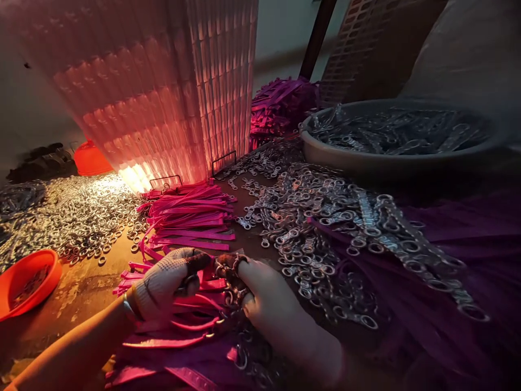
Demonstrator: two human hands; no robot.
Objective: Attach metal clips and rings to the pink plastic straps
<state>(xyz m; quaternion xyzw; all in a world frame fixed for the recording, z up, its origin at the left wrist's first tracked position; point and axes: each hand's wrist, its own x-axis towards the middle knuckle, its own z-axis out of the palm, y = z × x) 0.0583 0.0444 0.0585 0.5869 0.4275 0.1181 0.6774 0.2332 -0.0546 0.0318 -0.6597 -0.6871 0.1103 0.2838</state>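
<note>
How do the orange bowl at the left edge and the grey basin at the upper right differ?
The orange bowl is small, bright and tilted, with only a little dark material inside. The grey basin is far wider, dull in colour, sits level, and is heaped with metal clasps. The bowl sits nearer the gloved left hand; the basin lies farther back. Both are round, open containers on the worktable.

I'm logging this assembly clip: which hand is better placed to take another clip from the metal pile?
Probably the right hand: the pile of metal clips lies just beyond it on its side. The gloved left hand rests on the pink straps, farther away.
</note>
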